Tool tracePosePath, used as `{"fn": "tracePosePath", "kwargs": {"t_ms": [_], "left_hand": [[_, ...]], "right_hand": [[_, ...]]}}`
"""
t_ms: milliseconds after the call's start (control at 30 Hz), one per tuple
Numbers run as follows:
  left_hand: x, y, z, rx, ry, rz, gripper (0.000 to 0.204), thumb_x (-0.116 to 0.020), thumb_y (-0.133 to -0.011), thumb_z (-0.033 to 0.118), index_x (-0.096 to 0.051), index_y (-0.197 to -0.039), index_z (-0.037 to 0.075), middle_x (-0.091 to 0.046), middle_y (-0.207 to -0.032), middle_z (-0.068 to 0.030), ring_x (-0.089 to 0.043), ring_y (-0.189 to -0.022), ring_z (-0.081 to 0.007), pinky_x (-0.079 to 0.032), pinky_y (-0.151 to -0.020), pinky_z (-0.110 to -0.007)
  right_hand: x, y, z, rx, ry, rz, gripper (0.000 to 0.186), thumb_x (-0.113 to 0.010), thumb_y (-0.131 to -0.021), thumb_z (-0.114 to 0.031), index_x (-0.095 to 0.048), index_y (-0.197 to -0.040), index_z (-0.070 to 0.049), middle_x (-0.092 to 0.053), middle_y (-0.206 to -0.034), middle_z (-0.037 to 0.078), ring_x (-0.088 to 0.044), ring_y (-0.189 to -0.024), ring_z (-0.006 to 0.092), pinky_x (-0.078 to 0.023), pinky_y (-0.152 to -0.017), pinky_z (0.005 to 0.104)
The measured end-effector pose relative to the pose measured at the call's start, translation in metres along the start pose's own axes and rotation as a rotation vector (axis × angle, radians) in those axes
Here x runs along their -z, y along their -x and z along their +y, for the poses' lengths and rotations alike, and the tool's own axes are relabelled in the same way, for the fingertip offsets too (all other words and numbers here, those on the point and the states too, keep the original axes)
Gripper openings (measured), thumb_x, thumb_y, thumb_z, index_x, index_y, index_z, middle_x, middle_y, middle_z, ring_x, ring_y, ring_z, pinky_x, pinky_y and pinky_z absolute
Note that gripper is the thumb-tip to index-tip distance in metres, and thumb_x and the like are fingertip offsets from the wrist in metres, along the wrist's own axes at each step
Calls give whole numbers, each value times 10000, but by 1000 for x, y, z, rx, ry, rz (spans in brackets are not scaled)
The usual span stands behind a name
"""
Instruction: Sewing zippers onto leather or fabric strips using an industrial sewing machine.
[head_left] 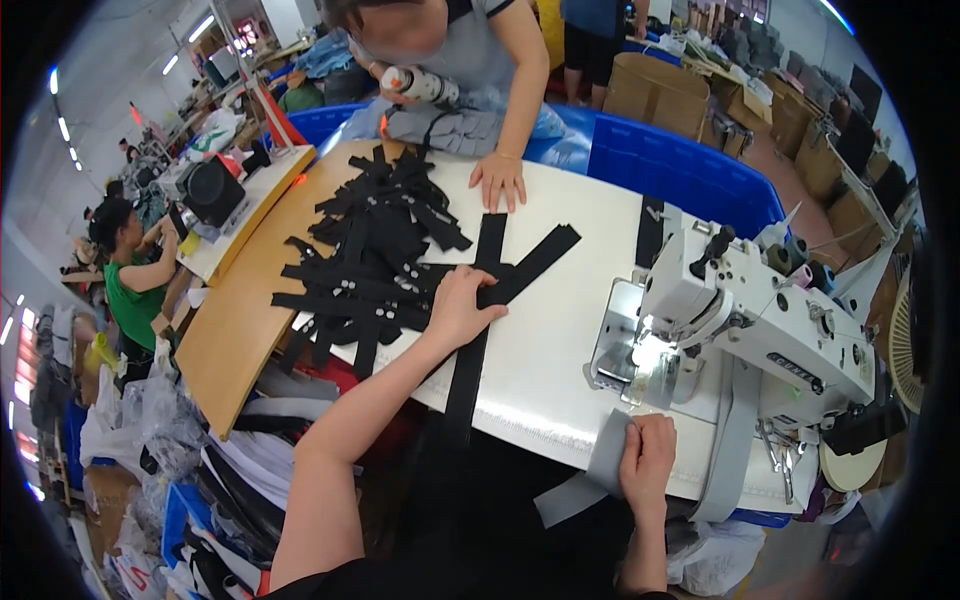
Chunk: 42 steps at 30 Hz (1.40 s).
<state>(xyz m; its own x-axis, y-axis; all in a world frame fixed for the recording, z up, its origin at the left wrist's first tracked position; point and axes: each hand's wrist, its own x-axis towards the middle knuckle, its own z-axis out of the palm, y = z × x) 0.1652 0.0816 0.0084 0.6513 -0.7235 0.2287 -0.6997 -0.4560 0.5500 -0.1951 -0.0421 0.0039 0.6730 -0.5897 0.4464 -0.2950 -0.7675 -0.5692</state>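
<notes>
My left hand (pixel 462 312) reaches over the white sewing table (pixel 540 385), its fingers closed on a black strap (pixel 537 266) that slants up to the right. Under it another black strap (pixel 466 385) lies lengthwise and hangs over the near edge. Just left of this hand is a heap of black straps (pixel 375 235) with small shiny metal pieces on them. At the front edge my right hand (pixel 650 462) grips a folded grey fabric strip (pixel 607 458), one end drooping off the table. The lit needle area of the sewing machine (pixel 745 305) stands beyond that hand.
Across the table, a co-worker's hand (pixel 498 181) rests by a strap end; their other holds a spray bottle (pixel 420 86). Behind are a grey bundle (pixel 445 130) and a blue bin (pixel 690 165). Right of my right hand lie a long grey strip (pixel 733 440) and metal tools (pixel 787 462).
</notes>
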Motion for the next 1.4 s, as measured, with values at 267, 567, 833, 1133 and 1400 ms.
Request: {"fn": "tracePosePath", "kwargs": {"t_ms": [267,567,833,1133,1400], "left_hand": [[-2,-6,1,7,1,52,435,-909,-737,213,-708,-1086,48,-656,-1076,-116,-615,-1053,-310,-486,-973,-417],[-1,-15,15,-171,14,193,295,-859,-786,115,-639,-968,42,-652,-910,-90,-636,-924,-264,-485,-842,-399],[37,-62,20,461,1142,127,203,-663,-1040,103,-606,-1166,-45,-782,-1044,-151,-735,-906,-168,-591,-773,-276],[47,-11,103,-86,922,3,109,-627,-1051,55,-564,-1118,-5,-791,-921,-94,-624,-786,-16,-467,-685,-194],[8,45,154,113,1352,-450,162,-563,-1103,168,-510,-1204,53,-769,-1162,-171,-728,-872,-126,-586,-773,-269]], "right_hand": [[1,-2,-3,-12,-11,-2,44,-617,-951,-49,-622,-977,-15,-610,-942,152,-548,-881,359,-429,-790,453],[1,-5,-3,-14,-13,6,37,-616,-954,-53,-626,-964,-19,-613,-932,144,-551,-881,357,-428,-789,452],[1,-1,-2,-22,-21,13,40,-624,-951,-58,-628,-965,-21,-611,-928,140,-550,-872,355,-422,-784,449],[-7,-14,-40,-42,-617,-81,127,-613,-1024,-120,-658,-989,-6,-661,-1297,158,-569,-1214,323,-453,-1037,425],[-23,-24,-78,-474,-939,-401,143,-631,-1034,-127,-684,-1065,2,-600,-1031,61,-568,-922,150,-447,-807,262]]}}
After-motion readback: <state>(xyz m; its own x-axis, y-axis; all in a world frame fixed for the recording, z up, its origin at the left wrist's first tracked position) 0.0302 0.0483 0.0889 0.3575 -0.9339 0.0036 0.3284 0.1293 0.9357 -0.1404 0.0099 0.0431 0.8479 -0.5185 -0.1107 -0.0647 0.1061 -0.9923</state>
